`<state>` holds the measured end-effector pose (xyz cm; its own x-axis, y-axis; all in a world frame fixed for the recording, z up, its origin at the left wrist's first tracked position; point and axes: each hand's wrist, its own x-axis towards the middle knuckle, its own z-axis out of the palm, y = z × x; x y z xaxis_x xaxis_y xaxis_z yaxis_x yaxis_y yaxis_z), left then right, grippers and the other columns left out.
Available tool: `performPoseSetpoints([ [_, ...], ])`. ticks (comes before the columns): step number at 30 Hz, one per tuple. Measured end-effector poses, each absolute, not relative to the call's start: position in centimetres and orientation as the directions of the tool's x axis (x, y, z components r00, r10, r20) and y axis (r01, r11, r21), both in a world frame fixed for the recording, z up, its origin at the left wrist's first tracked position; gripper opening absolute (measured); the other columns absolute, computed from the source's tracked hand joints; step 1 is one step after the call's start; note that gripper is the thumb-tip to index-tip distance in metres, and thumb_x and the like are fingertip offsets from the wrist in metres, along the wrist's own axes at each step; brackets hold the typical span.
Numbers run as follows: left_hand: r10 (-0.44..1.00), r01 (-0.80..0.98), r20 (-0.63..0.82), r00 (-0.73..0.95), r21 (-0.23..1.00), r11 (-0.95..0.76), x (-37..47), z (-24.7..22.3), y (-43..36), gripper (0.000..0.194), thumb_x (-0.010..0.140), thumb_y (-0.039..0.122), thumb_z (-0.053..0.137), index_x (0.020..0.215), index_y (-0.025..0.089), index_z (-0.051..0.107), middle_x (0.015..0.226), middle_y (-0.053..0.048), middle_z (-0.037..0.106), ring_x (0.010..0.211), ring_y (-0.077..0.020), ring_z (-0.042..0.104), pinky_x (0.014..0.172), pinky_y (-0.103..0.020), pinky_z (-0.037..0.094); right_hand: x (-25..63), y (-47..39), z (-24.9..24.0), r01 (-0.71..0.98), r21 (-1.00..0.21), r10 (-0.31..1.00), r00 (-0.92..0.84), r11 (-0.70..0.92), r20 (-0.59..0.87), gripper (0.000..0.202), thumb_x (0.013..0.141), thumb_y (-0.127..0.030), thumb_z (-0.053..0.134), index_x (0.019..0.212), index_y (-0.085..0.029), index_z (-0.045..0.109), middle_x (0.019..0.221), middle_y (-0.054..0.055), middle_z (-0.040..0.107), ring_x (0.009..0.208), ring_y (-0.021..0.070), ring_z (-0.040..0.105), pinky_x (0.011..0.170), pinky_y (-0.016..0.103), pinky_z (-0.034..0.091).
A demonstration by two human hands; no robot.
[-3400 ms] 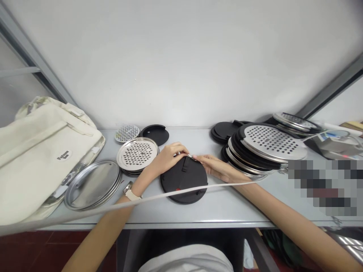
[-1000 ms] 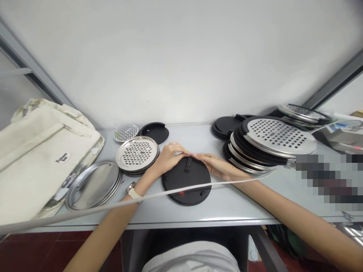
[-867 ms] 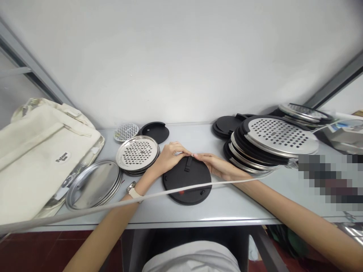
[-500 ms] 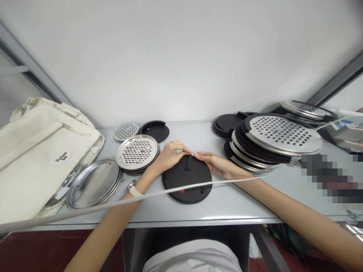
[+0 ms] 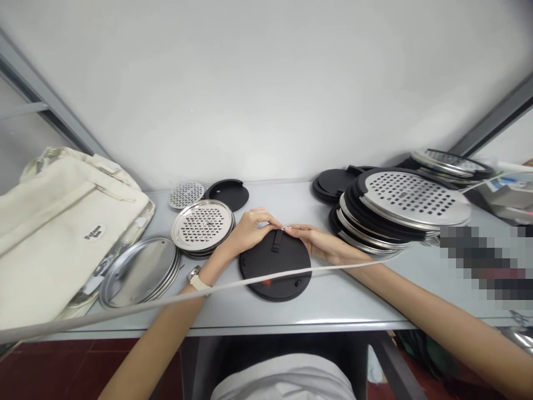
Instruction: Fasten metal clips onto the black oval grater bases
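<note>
A black round base (image 5: 275, 264) with a short black strap (image 5: 277, 240) near its far rim lies on the table in front of me. My left hand (image 5: 254, 229), with a watch on the wrist, bends its fingers over the far rim. From the other side my right hand (image 5: 310, 239) pinches the same rim, thumb on top and fingers partly hidden behind it. The fingertips of both hands meet by the strap's end. A tiny shiny spot shows between them, too small to make out. A red mark and small dark feet show on the base.
Perforated metal grater discs (image 5: 202, 225) and plain metal discs (image 5: 139, 272) are stacked on the left, beside a cream bag (image 5: 79, 222). A tall stack of grater discs and black rims (image 5: 410, 194) stands right. A pale cord (image 5: 233, 284) crosses the view in front.
The hands and the black base stay nearly in place. The view has shifted very slightly, and the fingertips remain together at the far rim.
</note>
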<state>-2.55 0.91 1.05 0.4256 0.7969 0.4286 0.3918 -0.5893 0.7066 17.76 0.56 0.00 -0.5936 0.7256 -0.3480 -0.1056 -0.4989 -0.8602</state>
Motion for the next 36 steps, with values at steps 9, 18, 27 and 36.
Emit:
performPoseSetpoints([
  [9,0.795,0.385,0.426,0.431,0.711,-0.589,-2.61,1.32,0.84,0.014,0.081,0.012,0.064,0.082,0.022,0.074,0.082,-0.002,0.070,0.081,-0.0158,0.063,0.079,-0.029,0.048,17.85,0.66,-0.10,-0.073,-0.869,0.721,-0.594,-0.490,-0.357,0.014,0.085,-0.025,0.062,0.093,-0.016,0.069,0.092,0.005,0.072,0.083,0.0157,0.066,0.076,0.024,0.053],
  [18,0.796,0.409,0.426,0.430,0.694,-0.593,-2.55,1.48,0.84,0.015,0.080,0.011,0.064,0.081,0.022,0.074,0.081,-0.001,0.070,0.080,-0.0154,0.063,0.078,-0.028,0.048,17.87,0.62,0.19,-0.062,-0.865,0.724,-0.578,-0.498,-0.376,0.016,0.083,-0.026,0.066,0.095,-0.017,0.070,0.088,0.004,0.072,0.079,0.0155,0.066,0.072,0.024,0.054],
  [27,0.808,0.407,0.418,0.415,0.709,-0.576,-2.48,1.44,0.73,0.016,0.079,0.009,0.064,0.080,0.022,0.074,0.081,-0.001,0.070,0.081,-0.0152,0.063,0.078,-0.027,0.048,17.88,0.49,0.43,-0.042,-0.878,0.723,-0.587,-0.477,-0.365,0.014,0.083,-0.028,0.064,0.090,-0.017,0.069,0.089,0.004,0.071,0.081,0.0157,0.064,0.073,0.024,0.051],
  [36,0.832,0.456,0.410,0.373,0.700,-0.549,-2.30,1.41,0.57,0.008,0.080,0.018,0.066,0.081,0.022,0.073,0.084,0.000,0.072,0.083,-0.0170,0.064,0.084,-0.032,0.046,18.11,0.92,-0.11,0.230,-0.968,0.833,-0.552,0.103,-0.043,0.036,0.087,-0.048,0.053,0.095,-0.017,0.067,0.089,0.003,0.067,0.083,0.0187,0.059,0.072,0.027,0.046],
])
